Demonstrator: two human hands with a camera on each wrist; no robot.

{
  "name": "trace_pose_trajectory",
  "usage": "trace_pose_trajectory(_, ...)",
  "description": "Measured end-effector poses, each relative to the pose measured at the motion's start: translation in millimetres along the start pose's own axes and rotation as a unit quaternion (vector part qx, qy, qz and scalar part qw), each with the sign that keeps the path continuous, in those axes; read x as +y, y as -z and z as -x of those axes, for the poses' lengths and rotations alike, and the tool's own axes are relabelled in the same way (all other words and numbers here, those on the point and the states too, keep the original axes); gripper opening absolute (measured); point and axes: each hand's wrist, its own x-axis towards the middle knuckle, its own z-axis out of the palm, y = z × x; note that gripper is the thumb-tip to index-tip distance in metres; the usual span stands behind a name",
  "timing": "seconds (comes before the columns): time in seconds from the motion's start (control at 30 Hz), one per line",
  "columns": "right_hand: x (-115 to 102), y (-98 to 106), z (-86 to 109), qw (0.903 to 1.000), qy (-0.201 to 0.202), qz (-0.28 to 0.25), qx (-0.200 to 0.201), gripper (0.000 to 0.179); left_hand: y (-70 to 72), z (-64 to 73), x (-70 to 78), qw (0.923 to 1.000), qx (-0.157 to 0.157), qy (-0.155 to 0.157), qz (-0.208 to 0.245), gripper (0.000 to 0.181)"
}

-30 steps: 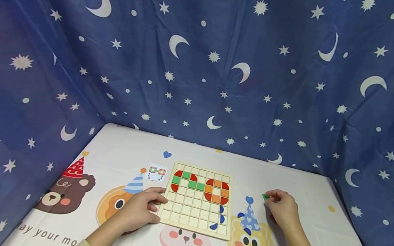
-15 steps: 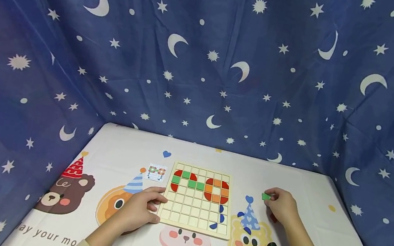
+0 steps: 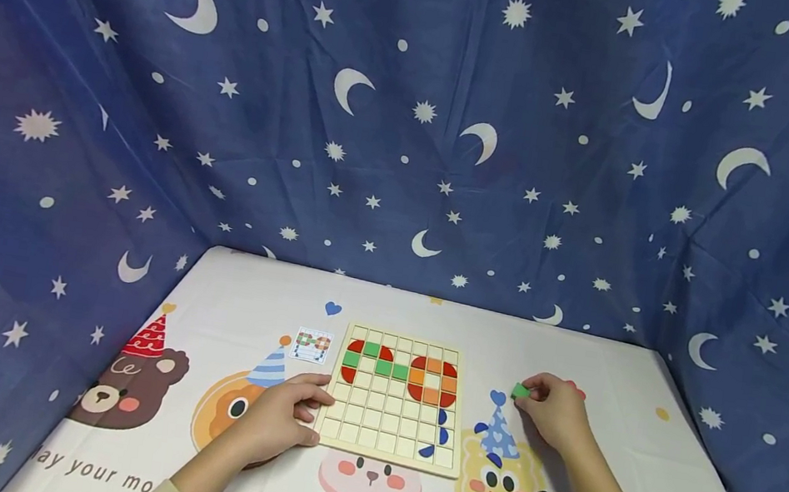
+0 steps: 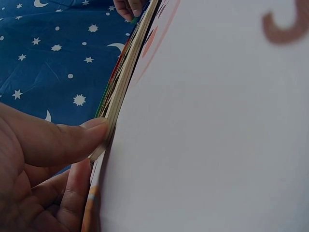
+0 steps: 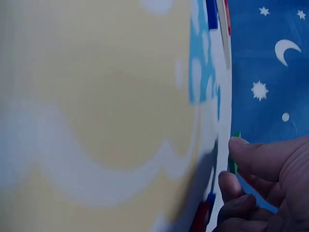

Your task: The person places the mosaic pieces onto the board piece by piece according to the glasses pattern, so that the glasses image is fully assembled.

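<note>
In the head view a wooden grid board (image 3: 380, 423) lies on the table, with red, green and orange tiles in its upper rows and blue rounded tiles lower right. My left hand (image 3: 280, 415) holds the board at its near left corner; in the left wrist view the thumb (image 4: 87, 137) presses the edge with fingers beside it. To the board's right, my right hand (image 3: 554, 413) pinches a green square tile (image 3: 521, 392) between thumb and fingers. The right wrist view shows the green tile (image 5: 234, 159) edge-on, close over the table.
A small pattern card (image 3: 311, 345) lies left of the board. Loose blue tiles (image 3: 494, 460) sit on the cloth right of it. Red and blue pieces (image 5: 200, 217) lie beneath my right hand. A blue curtain (image 3: 407, 155) with stars and moons encloses the table.
My right hand has turned the green tile from a slanted position to flat and moved slightly left with it. The left hand stays at the board's corner.
</note>
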Motion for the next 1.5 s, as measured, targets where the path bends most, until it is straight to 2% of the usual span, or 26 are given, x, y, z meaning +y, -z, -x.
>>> trace_pose_trajectory(0.1, -9.4, -4.0, 2.6, 0.9999, 0.005, -0.010, -0.002, 0.024, 0.0, 0.1, -0.6, 1.0000, 0.000, -0.001, 0.001, 0.051)
trace_pose_trajectory(0.33, -36.8, -14.8, 9.2, 0.9987, 0.006, -0.031, -0.040, 0.024, 0.4, 0.4, -0.3, 1.0000, 0.001, 0.000, -0.001, 0.052)
trace_pose_trajectory(0.57, -64.4, -27.8, 15.8, 0.9975, 0.031, -0.039, -0.051, 0.023, 0.5, 0.0, -0.5, 1.0000, -0.001, -0.003, -0.004, 0.052)
trace_pose_trajectory(0.8, -90.6, -43.5, 24.4, 0.9924, 0.067, -0.080, -0.066, 0.022, 0.1, -1.4, -2.6, 1.0000, -0.001, -0.005, -0.008, 0.051)
trace_pose_trajectory(1.27, -143.0, -76.5, 34.8, 0.9788, 0.099, -0.145, -0.105, 0.021, 0.1, -1.3, -4.0, 1.0000, 0.002, 0.000, 0.005, 0.053)
trace_pose_trajectory(1.5, -165.5, -95.7, 35.5, 0.9774, 0.116, -0.132, -0.118, 0.021, 0.0, -1.2, -3.4, 1.0000, 0.000, -0.001, 0.000, 0.052)
